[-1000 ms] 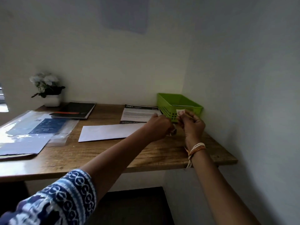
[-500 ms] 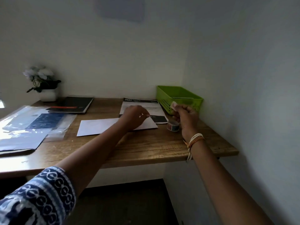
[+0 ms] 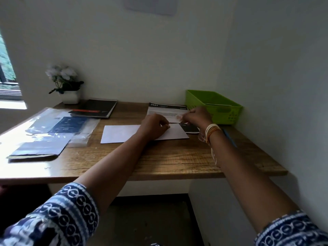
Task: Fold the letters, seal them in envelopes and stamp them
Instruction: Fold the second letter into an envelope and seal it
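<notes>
A white envelope [image 3: 122, 134] lies flat in the middle of the wooden desk [image 3: 159, 162]. My left hand [image 3: 154, 126] rests on its right half, fingers curled at the far edge. Just beyond, my right hand [image 3: 197, 116] pinches a small pale stamp [image 3: 178, 118] above the envelope's far right corner. A printed letter [image 3: 166, 110] with a black header lies behind the envelope, partly under it. A pale roll-like shape shows behind my right wrist, too hidden to identify.
A green plastic basket [image 3: 229, 114] stands in the back right corner. A blue pen [image 3: 229, 137] lies by the right wall. A black notebook [image 3: 99, 109], a potted flower [image 3: 68, 86] and plastic-sleeved papers [image 3: 53, 132] fill the left side.
My left hand left the right hand, reached over the envelope, and now sits on its right end. My right hand came lower and nearer the envelope with the stamp.
</notes>
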Demonstrator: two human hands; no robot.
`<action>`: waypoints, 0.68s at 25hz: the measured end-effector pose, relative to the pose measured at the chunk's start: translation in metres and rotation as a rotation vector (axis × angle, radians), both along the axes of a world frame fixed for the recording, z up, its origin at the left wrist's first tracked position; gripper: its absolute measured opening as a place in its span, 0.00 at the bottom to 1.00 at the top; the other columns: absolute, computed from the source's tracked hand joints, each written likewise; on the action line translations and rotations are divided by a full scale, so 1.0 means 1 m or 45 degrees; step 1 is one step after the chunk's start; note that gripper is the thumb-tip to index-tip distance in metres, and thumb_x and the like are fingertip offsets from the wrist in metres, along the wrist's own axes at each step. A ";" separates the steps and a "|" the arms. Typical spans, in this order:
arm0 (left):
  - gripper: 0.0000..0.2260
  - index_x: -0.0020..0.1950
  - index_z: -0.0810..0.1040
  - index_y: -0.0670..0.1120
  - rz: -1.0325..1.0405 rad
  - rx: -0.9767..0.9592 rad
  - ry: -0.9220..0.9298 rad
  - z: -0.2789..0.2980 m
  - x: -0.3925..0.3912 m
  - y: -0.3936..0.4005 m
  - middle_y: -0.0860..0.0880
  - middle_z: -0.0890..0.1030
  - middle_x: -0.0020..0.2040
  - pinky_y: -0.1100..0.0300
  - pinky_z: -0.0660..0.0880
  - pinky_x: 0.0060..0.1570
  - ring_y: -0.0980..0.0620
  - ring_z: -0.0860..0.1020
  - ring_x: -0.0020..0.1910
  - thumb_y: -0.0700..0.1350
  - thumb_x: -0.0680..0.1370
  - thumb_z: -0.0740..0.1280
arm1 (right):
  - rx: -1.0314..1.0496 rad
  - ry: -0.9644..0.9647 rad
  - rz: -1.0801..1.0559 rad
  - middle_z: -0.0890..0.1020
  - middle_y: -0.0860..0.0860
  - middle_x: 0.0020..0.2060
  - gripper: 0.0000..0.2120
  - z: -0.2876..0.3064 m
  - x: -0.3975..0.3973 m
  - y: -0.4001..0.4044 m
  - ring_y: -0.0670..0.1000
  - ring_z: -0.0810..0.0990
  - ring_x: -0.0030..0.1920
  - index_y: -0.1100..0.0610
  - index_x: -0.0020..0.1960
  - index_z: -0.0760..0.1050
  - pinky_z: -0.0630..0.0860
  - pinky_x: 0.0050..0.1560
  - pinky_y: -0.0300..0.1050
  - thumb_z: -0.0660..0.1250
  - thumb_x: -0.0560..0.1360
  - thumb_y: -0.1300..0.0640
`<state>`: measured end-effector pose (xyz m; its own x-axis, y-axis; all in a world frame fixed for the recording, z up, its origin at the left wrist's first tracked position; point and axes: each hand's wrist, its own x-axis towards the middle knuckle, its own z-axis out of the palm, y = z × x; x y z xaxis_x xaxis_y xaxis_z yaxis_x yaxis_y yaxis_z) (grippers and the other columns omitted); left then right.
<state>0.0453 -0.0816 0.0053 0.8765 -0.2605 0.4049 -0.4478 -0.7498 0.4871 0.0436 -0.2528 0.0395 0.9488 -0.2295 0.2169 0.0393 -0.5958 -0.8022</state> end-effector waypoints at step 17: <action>0.12 0.60 0.77 0.54 0.003 0.136 0.036 -0.008 0.015 -0.009 0.51 0.80 0.59 0.43 0.68 0.63 0.50 0.76 0.60 0.47 0.77 0.66 | -0.244 0.492 0.174 0.74 0.51 0.33 0.11 -0.002 0.046 0.010 0.47 0.72 0.32 0.56 0.34 0.70 0.71 0.33 0.37 0.65 0.73 0.65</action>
<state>0.0607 -0.0905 -0.0029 0.8878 -0.2988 0.3499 -0.4333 -0.7990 0.4170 0.0900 -0.2433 0.0371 0.9874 -0.0865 -0.1329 -0.1526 -0.7453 -0.6490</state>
